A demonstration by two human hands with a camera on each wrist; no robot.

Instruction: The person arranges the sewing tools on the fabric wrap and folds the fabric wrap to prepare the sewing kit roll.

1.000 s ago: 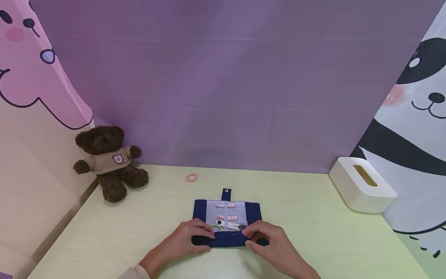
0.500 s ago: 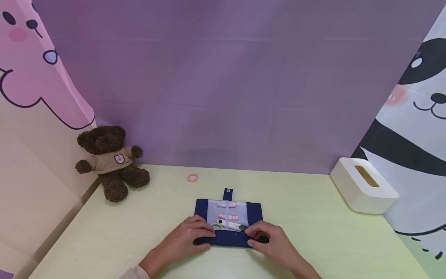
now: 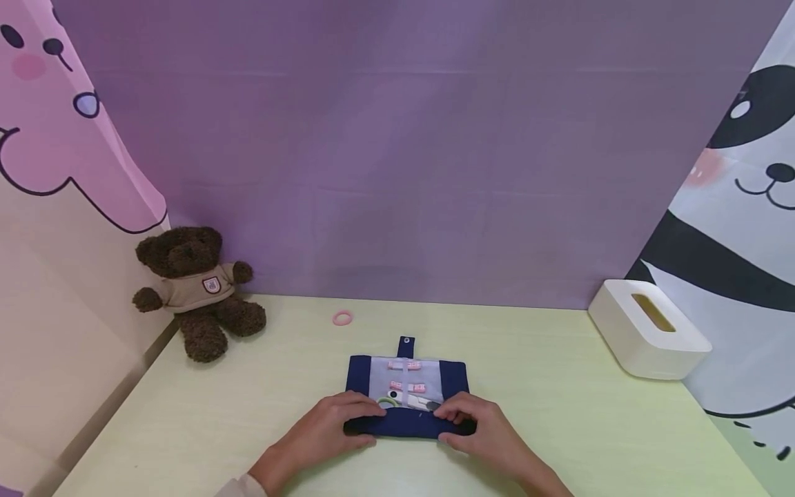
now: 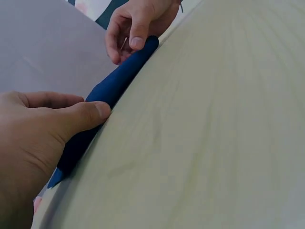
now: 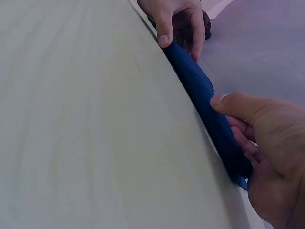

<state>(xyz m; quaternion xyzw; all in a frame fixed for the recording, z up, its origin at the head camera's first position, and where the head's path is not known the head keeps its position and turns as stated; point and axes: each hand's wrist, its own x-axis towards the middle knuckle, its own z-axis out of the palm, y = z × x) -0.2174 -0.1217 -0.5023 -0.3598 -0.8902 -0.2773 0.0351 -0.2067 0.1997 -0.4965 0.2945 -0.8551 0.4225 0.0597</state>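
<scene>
A navy fabric roll-up pouch (image 3: 406,424) lies spread on the table, its near edge folded over into a thick band. Its pale lining carries small scissors (image 3: 413,401) with a green handle loop and two pink-and-white small items (image 3: 407,388) under a light strap. My left hand (image 3: 335,420) grips the left part of the folded band, thumb on the near side and fingers over the top. At the right part, my right hand (image 3: 483,428) pinches the same band between thumb and fingers. In the left wrist view the band (image 4: 116,86) hides the pouch's inside.
A navy snap tab (image 3: 406,346) sticks out from the pouch's far edge. Beyond it lies a pink ring (image 3: 342,317). A brown teddy bear (image 3: 192,290) sits at the back left, and a white tissue box (image 3: 649,331) stands at the back right.
The folded near band has shifted slightly away from the person, closer to the scissors. Both hands keep their hold on it and have moved very little.
</scene>
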